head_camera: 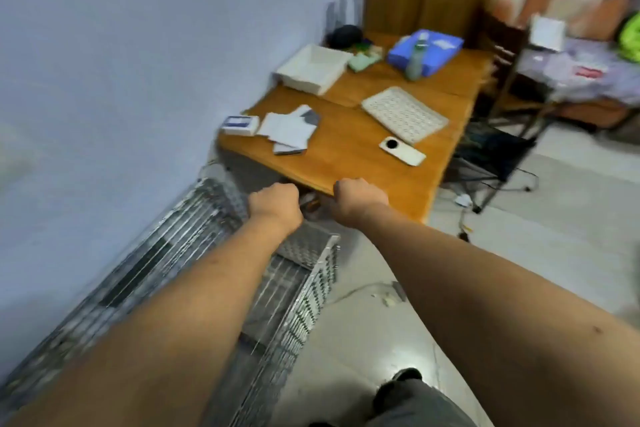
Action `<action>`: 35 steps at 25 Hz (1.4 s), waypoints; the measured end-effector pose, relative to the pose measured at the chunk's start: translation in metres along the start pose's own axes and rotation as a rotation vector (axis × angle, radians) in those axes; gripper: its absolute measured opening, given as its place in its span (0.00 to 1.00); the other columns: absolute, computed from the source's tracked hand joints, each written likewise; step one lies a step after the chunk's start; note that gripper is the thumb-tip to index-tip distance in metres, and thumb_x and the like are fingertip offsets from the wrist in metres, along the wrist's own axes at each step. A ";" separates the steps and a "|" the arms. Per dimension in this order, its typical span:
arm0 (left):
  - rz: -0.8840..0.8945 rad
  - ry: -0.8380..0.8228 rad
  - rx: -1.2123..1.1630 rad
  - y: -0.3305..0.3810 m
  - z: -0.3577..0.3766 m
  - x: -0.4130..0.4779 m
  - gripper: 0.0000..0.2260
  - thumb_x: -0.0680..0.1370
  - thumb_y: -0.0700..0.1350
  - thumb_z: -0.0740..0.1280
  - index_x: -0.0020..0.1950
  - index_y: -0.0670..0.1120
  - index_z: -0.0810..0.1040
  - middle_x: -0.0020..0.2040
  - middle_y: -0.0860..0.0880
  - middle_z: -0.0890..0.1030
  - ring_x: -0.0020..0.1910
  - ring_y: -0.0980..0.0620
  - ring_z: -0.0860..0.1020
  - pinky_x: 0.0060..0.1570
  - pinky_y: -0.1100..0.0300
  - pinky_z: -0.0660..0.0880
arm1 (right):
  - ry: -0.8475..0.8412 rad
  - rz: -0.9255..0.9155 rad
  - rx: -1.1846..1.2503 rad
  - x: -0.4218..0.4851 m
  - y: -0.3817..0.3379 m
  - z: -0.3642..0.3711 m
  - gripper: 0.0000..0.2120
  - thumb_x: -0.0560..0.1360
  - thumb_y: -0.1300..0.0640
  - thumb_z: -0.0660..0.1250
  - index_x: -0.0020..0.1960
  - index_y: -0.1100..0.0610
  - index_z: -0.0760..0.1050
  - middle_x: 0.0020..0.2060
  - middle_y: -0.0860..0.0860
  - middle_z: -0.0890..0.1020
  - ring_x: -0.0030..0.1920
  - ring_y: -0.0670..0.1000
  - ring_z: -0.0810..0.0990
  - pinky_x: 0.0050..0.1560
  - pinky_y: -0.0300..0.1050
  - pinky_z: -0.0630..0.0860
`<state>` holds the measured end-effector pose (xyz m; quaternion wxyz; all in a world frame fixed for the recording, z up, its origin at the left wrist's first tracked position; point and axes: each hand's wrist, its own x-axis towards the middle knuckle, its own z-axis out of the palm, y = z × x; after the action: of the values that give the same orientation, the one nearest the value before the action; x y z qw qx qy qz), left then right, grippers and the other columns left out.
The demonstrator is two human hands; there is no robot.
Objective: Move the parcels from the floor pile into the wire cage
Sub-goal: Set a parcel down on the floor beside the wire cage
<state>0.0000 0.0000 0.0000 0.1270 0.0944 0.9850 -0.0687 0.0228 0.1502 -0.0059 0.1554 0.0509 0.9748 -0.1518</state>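
Note:
The wire cage [301, 295] stands on the floor along the blue wall at lower left, blurred by motion. Dark flat shapes [138, 274] show through its top mesh; I cannot tell what they are. Both my arms reach forward over the cage's far end. My left hand [275, 204] and my right hand [358, 199] show their backs, with fingers curled down out of sight. A small brown-orange patch [310, 205] shows between them, below the desk edge. Whether either hand holds anything is hidden. No floor pile of parcels is in view.
A wooden desk [349, 163] stands just beyond my hands, carrying a keyboard [403, 118], a phone [401, 151], papers [289, 130], a white tray [313, 68] and a blue box [424, 50]. A black chair [495, 152] stands to the right. Pale tiled floor [554, 243] spreads right; my leg [408, 402] is at the bottom.

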 end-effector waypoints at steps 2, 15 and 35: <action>0.153 0.010 -0.005 0.064 -0.010 0.020 0.09 0.78 0.49 0.68 0.56 0.49 0.82 0.56 0.45 0.83 0.56 0.41 0.82 0.48 0.53 0.73 | 0.031 0.110 0.013 -0.012 0.067 -0.023 0.07 0.75 0.50 0.67 0.49 0.52 0.72 0.46 0.54 0.77 0.46 0.59 0.75 0.46 0.48 0.74; 0.856 0.125 0.101 0.430 -0.054 0.021 0.09 0.78 0.48 0.65 0.55 0.51 0.82 0.53 0.46 0.82 0.52 0.41 0.81 0.47 0.53 0.76 | 0.228 0.722 0.139 -0.152 0.423 -0.062 0.13 0.74 0.55 0.65 0.58 0.48 0.79 0.55 0.53 0.79 0.56 0.57 0.79 0.51 0.46 0.76; 1.443 -0.074 0.419 0.674 0.007 0.053 0.08 0.77 0.47 0.66 0.54 0.51 0.83 0.54 0.48 0.83 0.45 0.45 0.77 0.44 0.57 0.72 | 0.169 1.294 0.453 -0.214 0.541 0.028 0.14 0.78 0.55 0.64 0.62 0.51 0.76 0.58 0.54 0.79 0.55 0.57 0.78 0.53 0.50 0.79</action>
<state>0.0883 0.6636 -0.0962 0.1530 0.7365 0.6398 -0.1575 0.3129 0.6436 -0.1144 0.1237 0.6654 0.7013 -0.2238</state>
